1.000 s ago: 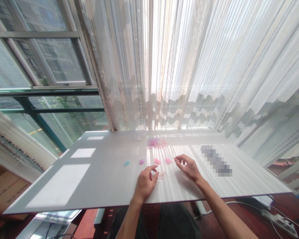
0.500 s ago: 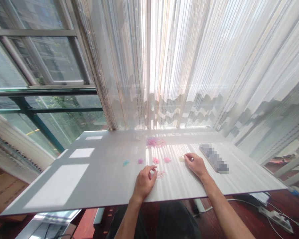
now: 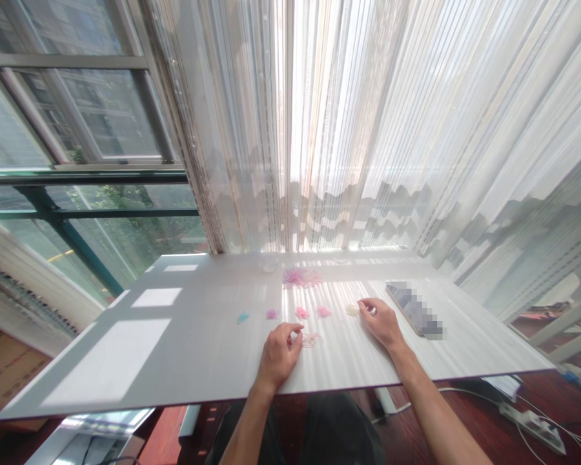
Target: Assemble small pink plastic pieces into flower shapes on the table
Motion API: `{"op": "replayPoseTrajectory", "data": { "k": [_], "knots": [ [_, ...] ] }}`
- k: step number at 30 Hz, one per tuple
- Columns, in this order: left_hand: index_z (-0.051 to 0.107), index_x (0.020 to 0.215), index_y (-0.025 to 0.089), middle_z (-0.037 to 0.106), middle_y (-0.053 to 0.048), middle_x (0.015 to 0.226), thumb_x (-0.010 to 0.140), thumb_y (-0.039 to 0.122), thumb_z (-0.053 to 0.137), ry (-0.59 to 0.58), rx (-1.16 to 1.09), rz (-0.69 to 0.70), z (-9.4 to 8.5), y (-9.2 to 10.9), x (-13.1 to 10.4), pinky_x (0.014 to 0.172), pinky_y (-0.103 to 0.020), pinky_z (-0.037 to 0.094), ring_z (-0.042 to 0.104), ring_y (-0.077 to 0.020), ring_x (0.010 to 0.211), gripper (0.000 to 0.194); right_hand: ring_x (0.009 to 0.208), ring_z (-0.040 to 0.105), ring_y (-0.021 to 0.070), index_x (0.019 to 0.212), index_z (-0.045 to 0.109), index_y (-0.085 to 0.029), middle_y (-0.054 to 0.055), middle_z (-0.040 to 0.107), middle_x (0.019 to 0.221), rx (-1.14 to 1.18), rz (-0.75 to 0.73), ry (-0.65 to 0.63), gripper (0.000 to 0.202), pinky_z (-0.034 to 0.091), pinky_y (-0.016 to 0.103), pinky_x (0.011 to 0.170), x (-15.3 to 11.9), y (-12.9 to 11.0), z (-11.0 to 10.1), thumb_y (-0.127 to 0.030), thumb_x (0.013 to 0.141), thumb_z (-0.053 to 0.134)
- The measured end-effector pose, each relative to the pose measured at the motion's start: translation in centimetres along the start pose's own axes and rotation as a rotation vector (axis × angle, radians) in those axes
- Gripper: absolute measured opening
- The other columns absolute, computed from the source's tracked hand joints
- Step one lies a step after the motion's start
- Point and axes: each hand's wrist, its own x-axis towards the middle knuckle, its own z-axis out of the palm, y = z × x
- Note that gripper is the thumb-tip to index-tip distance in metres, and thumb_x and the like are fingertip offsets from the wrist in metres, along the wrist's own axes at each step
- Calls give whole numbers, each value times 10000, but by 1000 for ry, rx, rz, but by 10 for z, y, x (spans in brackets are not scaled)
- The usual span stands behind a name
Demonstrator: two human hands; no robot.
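Small heaps of thin, coloured strands, which look like rubber bands, lie in a row on the white table (image 3: pixel 198 361): a teal heap (image 3: pixel 243 317), a purple heap (image 3: pixel 272 314), two pink heaps, and a pale yellow heap (image 3: pixel 352 310). My right hand (image 3: pixel 380 321) has its fingertips pinched together at the yellow heap's right edge; what they hold is too small to make out. Loosely curled, my left hand (image 3: pixel 279 354) rests beside scattered pale pink strands (image 3: pixel 312 340), thumb and forefinger apart, nothing visible between them. Farther back sits a larger pink-purple pile (image 3: pixel 303 278).
A phone-like slab (image 3: pixel 414 310), blurred out, lies right of my right hand. Near the back edge stands a faint clear container (image 3: pixel 270 263). Sheer curtains (image 3: pixel 319 129) hang behind the table. A power strip (image 3: pixel 532 426) with cables lies on the floor at right.
Both hands stay nearly where they were, the right fingertips still at the yellow heap. The view has shifted very slightly; no heap has visibly moved on the table.
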Motion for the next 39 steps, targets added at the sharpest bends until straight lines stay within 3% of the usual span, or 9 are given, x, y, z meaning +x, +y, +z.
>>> {"op": "replayPoseTrajectory", "data": {
  "k": [4,9,12,17,39],
  "knots": [
    [710,1038,221,721,-57,984,824,103,556,-6,121,3,1,2,1,868,-398,463,636,-233,919,289,736,605,221,843,676,-196,71,680,786,64,-147,3,216,495,357,707,-6,-28,-1,-324,927,524],
    [727,970,236,710,-63,975,836,195,641,-22,199,14,3,7,1,888,-415,445,617,-257,974,164,814,619,206,900,690,-218,52,659,841,187,-367,-286,125,509,338,755,-28,-76,15,-216,921,567],
    [729,945,235,703,-63,951,877,249,633,-19,209,22,2,8,0,869,-404,446,618,-254,963,118,820,622,194,948,700,-206,51,640,861,223,-395,-390,105,516,318,756,-38,-90,30,-189,894,611],
    [745,917,241,701,-58,935,895,268,630,-48,193,21,0,10,0,858,-408,431,617,-249,944,120,795,614,184,896,703,-200,41,608,838,231,-352,-404,95,515,314,742,-43,-94,40,-160,878,618],
    [680,922,210,718,-40,929,920,271,578,-60,36,24,-5,9,-1,829,-365,444,641,-190,763,119,810,622,199,911,683,-210,54,629,859,240,-381,-363,92,524,331,743,-47,-95,34,-207,921,592]
  ]
}}
